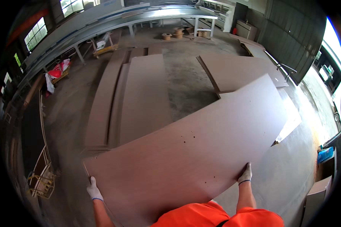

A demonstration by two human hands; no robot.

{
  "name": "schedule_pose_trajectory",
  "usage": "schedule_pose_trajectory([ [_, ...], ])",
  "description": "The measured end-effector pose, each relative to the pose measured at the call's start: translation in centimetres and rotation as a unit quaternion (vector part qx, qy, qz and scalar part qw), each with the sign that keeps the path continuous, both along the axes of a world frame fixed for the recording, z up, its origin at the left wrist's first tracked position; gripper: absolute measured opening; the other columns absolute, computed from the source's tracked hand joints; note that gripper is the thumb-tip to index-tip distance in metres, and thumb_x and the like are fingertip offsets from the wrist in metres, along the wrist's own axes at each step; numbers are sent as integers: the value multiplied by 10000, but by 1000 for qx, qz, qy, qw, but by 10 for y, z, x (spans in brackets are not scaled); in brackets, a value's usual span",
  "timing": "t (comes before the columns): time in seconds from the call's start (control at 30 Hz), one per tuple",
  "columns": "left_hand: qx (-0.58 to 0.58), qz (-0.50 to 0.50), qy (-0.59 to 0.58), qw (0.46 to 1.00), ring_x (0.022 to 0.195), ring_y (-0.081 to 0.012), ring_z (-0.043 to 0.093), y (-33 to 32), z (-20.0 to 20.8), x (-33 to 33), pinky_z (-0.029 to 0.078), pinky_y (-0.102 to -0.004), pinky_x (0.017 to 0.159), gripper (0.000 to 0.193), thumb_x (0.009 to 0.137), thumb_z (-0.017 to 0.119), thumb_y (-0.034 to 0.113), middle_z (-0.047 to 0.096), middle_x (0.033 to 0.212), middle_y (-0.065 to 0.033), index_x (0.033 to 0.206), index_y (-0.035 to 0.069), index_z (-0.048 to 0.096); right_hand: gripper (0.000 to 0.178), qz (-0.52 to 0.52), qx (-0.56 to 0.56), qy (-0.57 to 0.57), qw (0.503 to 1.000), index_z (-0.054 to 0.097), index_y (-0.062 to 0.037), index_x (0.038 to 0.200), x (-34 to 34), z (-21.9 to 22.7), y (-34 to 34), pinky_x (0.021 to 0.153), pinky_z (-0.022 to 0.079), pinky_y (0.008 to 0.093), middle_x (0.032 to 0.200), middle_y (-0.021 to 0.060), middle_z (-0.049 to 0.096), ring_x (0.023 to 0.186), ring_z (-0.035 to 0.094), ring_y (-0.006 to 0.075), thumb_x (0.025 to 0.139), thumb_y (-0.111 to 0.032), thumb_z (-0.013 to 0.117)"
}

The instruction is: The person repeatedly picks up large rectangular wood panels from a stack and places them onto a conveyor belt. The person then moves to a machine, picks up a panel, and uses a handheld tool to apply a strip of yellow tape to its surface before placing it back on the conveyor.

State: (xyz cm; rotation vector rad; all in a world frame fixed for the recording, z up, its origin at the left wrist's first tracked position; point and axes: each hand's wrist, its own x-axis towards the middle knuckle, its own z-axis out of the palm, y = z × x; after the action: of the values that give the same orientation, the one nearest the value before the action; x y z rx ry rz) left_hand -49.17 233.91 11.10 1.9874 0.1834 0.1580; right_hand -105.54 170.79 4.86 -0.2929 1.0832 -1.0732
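A large brown panel (185, 151) slants across the middle, its near body toward 6 o'clock, its left corner toward 8 and its far corner toward 2. At about half past 7, the left hand (94, 188), in a white glove with a blue cuff, is closed on the panel's left edge; the fingers beneath are mostly hidden. At about half past 4, the right hand (245, 174), gloved alike, grips the right-hand edge, and its underside fingers cannot be made out. Orange clothing (193, 215) shows at 6 o'clock, close against the panel's near edge. Toward 10 o'clock, a wide brown sheet (146, 98) lies beside long narrow sheets (106, 98) on the grey floor (185, 72). Toward 2, another brown sheet (242, 72) is partly covered from view by the held panel; whether the two touch cannot be told. A long metal table (159, 15) runs from 10 to 12 o'clock, with spools (178, 32) near its far end. A yellow rack (41, 185) stands at 8, and a blue container (325, 154) sits at half past 3.
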Motion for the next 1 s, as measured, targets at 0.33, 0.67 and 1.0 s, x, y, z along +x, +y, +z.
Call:
schedule_pose_trajectory([
  [0.33,-111,211,40,970,1285,-293,583,187,-46,-160,463,-372,1101,733,1005,661,450,567,1483,-173,1487,-73,485,543,161,-18,27,986,662,-5,1282,216,33,-29,1054,495,399,1269,98,690,1142,640,260,948,-424,751],
  [0.67,-2,522,151,839,895,-293,653,257,14,-375,576,-440,857,789,848,784,607,746,1087,-170,1145,-121,712,638,334,-4,264,905,664,128,1195,420,-34,86,945,528,405,1219,202,703,1047,666,297,869,-389,848],
  [1.0,13,592,274,757,1021,-332,692,282,64,-387,565,-447,917,751,858,766,605,731,1219,-197,1142,-89,729,416,367,109,316,868,746,40,975,445,-118,174,734,553,404,1032,126,749,819,686,236,884,-359,821],
])
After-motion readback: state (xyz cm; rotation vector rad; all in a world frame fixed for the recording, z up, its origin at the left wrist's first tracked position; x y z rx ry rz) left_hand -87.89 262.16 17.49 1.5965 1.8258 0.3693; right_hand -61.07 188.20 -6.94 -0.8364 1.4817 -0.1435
